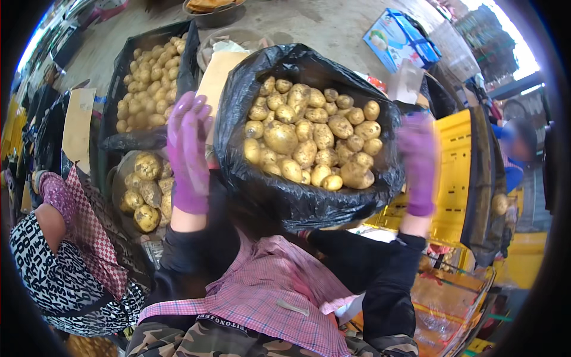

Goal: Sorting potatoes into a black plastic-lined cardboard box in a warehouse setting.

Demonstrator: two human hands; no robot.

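A black plastic bag (250,196) lines an open container in front of me, with many potatoes (303,134) inside. My left hand (189,151), in a purple glove, is raised at the bag's left side with nothing in it, its fingers up and slightly apart. On the right, my right hand (419,160), gloved the same way, is blurred beside the bag's edge; its fingers and anything in them cannot be made out. A smaller round container of larger potatoes (147,192) sits below and left of my left hand.
Beyond my left hand stands a black-lined crate (120,67) of potatoes. A yellow plastic crate (453,178) is at the right. A blue printed box (399,40) lies on the concrete floor (321,22). One person (80,267) works close at left, another (517,143) is far right.
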